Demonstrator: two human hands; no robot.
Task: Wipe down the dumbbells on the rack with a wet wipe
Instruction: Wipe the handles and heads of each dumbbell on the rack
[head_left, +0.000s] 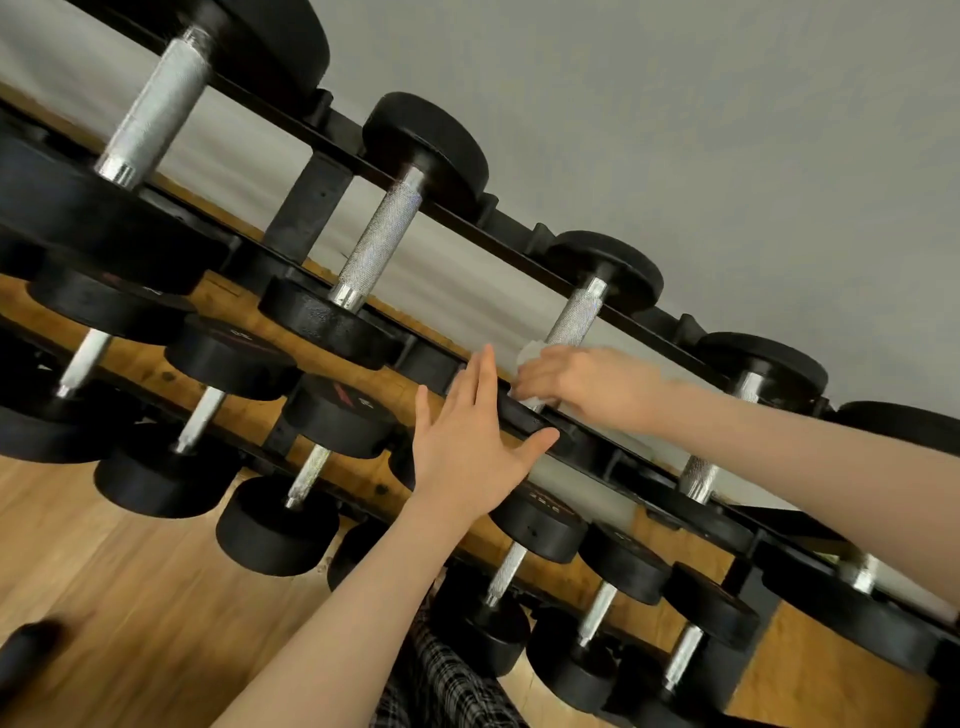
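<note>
On the top tier of the black steel rack (332, 143), the right hand (576, 384) curls its fingers round a crumpled white wet wipe (530, 358), pressing it against the lower end of the knurled silver handle of a black round-headed dumbbell (605, 270). The left hand (467, 441) is flat, fingers straight and spread, palm resting on that dumbbell's near head, thumb along the rack's front rail. More black dumbbells (426, 140) sit on this tier and those below, over a wooden floor (104, 597).
</note>
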